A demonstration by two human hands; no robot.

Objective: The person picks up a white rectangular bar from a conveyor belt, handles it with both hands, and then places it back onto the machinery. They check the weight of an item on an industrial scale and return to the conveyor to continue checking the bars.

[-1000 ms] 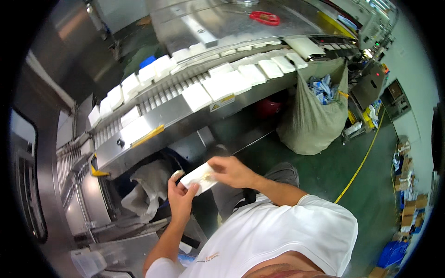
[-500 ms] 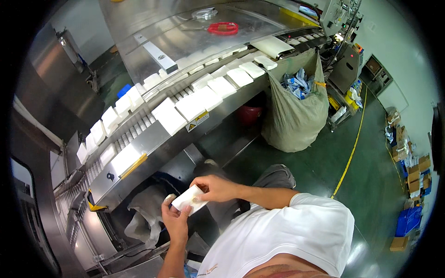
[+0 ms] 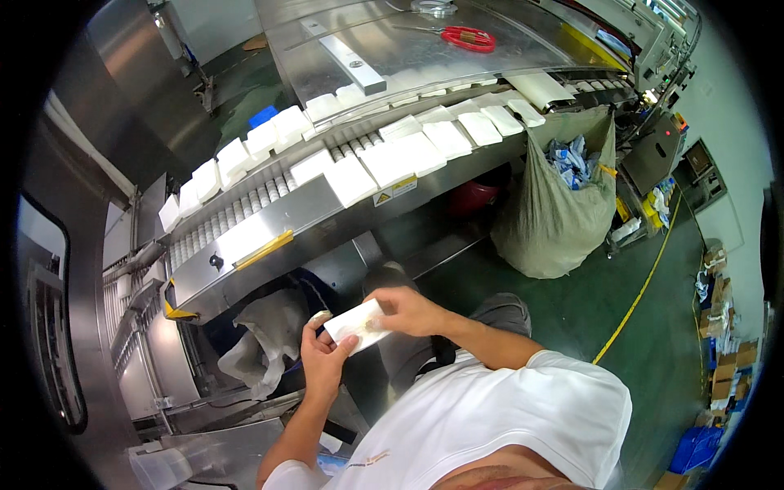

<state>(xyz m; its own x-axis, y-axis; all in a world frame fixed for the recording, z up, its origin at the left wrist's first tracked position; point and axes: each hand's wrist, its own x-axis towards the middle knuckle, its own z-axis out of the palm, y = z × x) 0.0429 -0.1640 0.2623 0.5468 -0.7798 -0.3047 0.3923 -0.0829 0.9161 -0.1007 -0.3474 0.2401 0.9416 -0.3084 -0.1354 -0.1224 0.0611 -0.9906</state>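
Observation:
A white flat packet is held between both hands in front of my chest. My left hand grips its lower left end from below. My right hand pinches its right end from above. Just beyond the hands runs a steel roller conveyor carrying several white packets in rows.
A grey sack of blue-white wrappers stands on the green floor at right. Red scissors lie on the steel machine cover at the top. A crumpled white bag hangs under the conveyor. A yellow floor line and boxes lie at far right.
The view has swung so the conveyor sits higher and closer. Both hands keep hold of the white packet, which has turned slightly and shifted with the hands.

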